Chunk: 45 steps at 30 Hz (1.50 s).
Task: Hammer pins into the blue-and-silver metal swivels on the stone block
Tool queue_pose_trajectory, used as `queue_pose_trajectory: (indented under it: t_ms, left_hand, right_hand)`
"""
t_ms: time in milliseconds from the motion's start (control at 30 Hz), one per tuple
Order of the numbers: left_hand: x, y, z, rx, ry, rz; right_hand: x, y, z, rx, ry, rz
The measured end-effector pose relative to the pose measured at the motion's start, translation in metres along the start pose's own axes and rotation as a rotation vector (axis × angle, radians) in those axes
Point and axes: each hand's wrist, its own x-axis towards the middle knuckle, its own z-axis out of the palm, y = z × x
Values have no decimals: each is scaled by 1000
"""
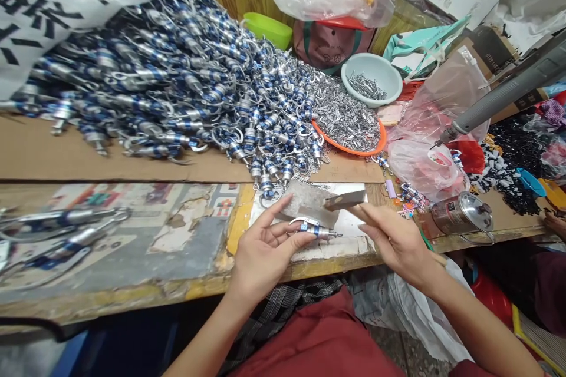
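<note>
My left hand (262, 252) pinches a small blue-and-silver metal fitting (316, 230) with a curved silver lever, between thumb and fingers. The fitting lies level, its thin tip pointing right, at the near side of a grey metal block (305, 200). My right hand (404, 244) is wrapped round the wooden handle of a hammer (347, 199). The hammer's dark head is raised just above the block's right side, apart from the fitting. Beyond the block spreads a large heap of similar blue-and-silver fittings (186, 82).
An orange tray (375, 144) heaped with small metal pieces and a pale blue bowl (391, 73) of pins stand behind. A metal can (460, 215) sits right of my right hand. A grey electric screwdriver (499, 97) hangs at upper right. Blurred fittings (66, 235) appear at left.
</note>
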Motion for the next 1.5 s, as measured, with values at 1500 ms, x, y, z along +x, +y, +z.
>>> queue_pose_trajectory:
  t_ms: [1500]
  left_hand:
    - [17, 0, -12, 439, -35, 700]
  right_hand:
    - [151, 138, 49, -279, -144, 561]
